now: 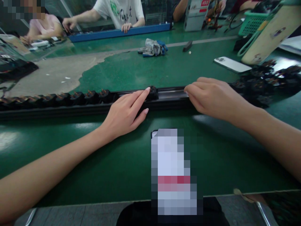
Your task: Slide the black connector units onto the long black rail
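A long black rail (175,105) lies across the green table, with a row of black socket-like parts (77,97) with copper-coloured contacts along its left stretch. My left hand (124,114) lies over the rail with fingers stretched out. Its fingertips touch a single black part (153,93) seated in the channel. Farther right, my right hand (211,97) has its fingers curled together at the rail; whatever they may hold is hidden. Beside that hand is a pile of loose black parts (261,81) with copper contacts.
A pale phone (231,64), a large cream bottle (268,37) and a green basket (251,23) stand at the right. Crumpled gloves (152,47) lie farther back. A pixelated object (174,157) is near the front edge. Co-workers sit opposite, one touching a blue bar (122,33).
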Tool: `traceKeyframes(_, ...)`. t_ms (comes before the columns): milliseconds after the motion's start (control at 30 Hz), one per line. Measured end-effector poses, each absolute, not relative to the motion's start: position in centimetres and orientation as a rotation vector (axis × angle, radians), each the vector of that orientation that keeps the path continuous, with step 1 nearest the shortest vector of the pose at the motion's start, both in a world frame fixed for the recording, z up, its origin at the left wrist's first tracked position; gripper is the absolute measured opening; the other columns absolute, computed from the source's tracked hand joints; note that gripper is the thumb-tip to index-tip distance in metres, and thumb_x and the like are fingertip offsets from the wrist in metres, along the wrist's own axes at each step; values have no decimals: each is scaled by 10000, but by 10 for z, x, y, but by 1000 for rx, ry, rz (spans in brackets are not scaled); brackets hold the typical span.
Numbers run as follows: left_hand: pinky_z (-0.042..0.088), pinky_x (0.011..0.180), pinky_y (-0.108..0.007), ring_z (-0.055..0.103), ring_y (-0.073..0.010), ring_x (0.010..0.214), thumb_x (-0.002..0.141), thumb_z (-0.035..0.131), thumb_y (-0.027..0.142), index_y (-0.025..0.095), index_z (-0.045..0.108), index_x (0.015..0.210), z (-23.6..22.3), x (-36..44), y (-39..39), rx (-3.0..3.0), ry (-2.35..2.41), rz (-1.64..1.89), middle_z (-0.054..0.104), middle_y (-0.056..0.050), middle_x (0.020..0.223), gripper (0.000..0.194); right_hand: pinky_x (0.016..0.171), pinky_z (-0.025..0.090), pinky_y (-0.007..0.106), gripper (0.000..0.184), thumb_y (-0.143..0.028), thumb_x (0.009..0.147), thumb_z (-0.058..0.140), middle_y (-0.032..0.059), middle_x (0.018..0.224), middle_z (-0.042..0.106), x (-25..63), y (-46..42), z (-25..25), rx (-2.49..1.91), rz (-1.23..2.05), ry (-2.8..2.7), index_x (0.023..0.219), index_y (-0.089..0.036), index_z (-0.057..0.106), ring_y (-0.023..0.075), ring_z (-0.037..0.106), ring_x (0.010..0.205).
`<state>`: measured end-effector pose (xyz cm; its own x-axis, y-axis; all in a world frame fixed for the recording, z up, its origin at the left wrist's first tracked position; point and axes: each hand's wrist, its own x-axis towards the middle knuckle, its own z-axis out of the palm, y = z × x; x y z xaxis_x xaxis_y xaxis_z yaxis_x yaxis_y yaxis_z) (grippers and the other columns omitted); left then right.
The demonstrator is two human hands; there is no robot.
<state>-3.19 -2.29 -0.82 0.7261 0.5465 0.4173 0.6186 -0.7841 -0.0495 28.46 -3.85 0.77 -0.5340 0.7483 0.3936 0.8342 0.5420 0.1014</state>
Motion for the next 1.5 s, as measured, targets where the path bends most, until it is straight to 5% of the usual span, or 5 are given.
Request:
traceKeyframes(600,428,1246,-554,641,-296,1346,1059,408,282,99,445,1591,-14,-33,-19,-2713,-976,-626,665,-174,1475,564,925,473,458,366,-247,1081,338,127,1022,616,270,-33,-9,-1146,-242,-2363,1179,-216,689,275,524,1000)
traceKeyframes(1067,426,1275,-572,578,-298,1455,1100,371,296,113,473,1568,-14,-32,-18,-2770,-885,-629,595,-180,1572,512,1007,460,519,438,-285,1057,402,167,1344,649,256,-39,-14,-1094,-141,-2345,1458,-239,574,323,569,1167)
traceKeyframes(1500,422,1290,-549,556,-294,1487,1119,352,292,117,462,1604,-16,-30,-17,-2759,-859,-599,575,-169,1601,528,1180,404,614,578,-360,1080,436,125,1666,502,254,-34,-16,-970,-200,-2430,1652,-275,453,359,480,1469)
